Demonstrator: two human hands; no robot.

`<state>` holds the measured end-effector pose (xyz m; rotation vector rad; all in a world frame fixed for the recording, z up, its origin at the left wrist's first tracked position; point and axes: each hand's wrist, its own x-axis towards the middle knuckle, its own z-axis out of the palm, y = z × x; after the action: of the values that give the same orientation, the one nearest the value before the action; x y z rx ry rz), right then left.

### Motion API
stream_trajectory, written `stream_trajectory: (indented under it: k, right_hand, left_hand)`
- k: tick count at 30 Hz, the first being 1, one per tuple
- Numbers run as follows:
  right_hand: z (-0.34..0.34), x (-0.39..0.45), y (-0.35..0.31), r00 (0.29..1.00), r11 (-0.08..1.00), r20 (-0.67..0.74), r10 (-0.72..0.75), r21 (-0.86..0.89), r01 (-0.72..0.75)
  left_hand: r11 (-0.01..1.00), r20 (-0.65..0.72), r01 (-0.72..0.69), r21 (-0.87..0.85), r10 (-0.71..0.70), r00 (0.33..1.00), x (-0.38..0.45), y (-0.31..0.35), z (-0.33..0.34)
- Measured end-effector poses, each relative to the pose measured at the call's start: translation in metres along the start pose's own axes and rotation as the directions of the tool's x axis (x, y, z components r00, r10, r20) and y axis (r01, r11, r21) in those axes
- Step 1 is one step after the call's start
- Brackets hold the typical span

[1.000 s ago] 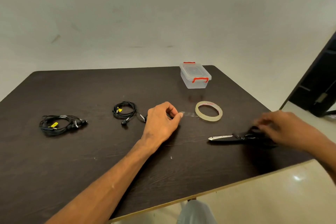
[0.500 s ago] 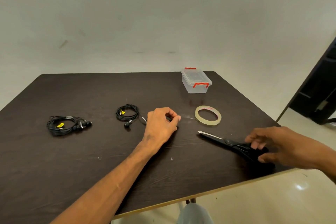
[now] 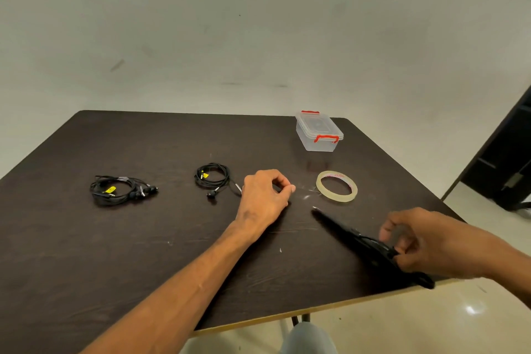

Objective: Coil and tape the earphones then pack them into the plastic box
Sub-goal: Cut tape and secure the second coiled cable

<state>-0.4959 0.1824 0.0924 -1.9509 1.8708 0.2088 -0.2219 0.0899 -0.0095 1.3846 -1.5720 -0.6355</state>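
Observation:
Two coiled black earphones lie on the dark table point(image 3: 86, 253): one bundle point(image 3: 120, 191) at the left, another point(image 3: 213, 177) near the middle with its plug trailing right. My left hand point(image 3: 265, 195) pinches the free end of a clear tape strip point(image 3: 306, 190) pulled from the tape roll point(image 3: 336, 186). My right hand point(image 3: 425, 241) grips the handles of black scissors point(image 3: 359, 238), whose tip points up-left toward the strip. A clear plastic box point(image 3: 319, 132) with red latches stands shut at the back right.
The table's front edge point(image 3: 316, 307) runs close below my right hand. A dark piece of furniture point(image 3: 505, 158) stands on the floor at the far right. A pale wall lies behind the table.
My right hand picked up the scissors from the table and swung the blades round, from pointing left to pointing up-left at the tape strip. My left hand kept its pinch.

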Motion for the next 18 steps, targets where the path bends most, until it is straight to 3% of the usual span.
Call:
stream_trajectory:
  k: [3, 8, 14, 18]
  right_hand:
    - [0.002, -0.003, -0.005, 0.996, 0.949, 0.063, -0.066, 0.312, 0.044]
    - [0.018, -0.007, -0.017, 0.996, 0.644, 0.060, -0.062, 0.765, -0.006]
    - [0.033, -0.009, -0.035, 0.992, 0.275, 0.112, -0.054, 0.957, -0.093]
    - [0.026, -0.003, -0.036, 0.977, 0.150, 0.214, -0.018, 0.966, -0.209]
  left_hand:
    - [1.000, -0.013, -0.006, 0.022, 0.006, 1.000, 0.002, -0.004, 0.001]
    - [0.999, -0.027, -0.025, 0.030, 0.026, 0.999, 0.003, -0.008, 0.003]
    - [0.999, -0.029, -0.040, 0.033, 0.041, 0.999, 0.004, -0.010, 0.004]
    - [0.998, -0.023, -0.047, 0.032, 0.048, 0.999, 0.004, -0.010, 0.004]
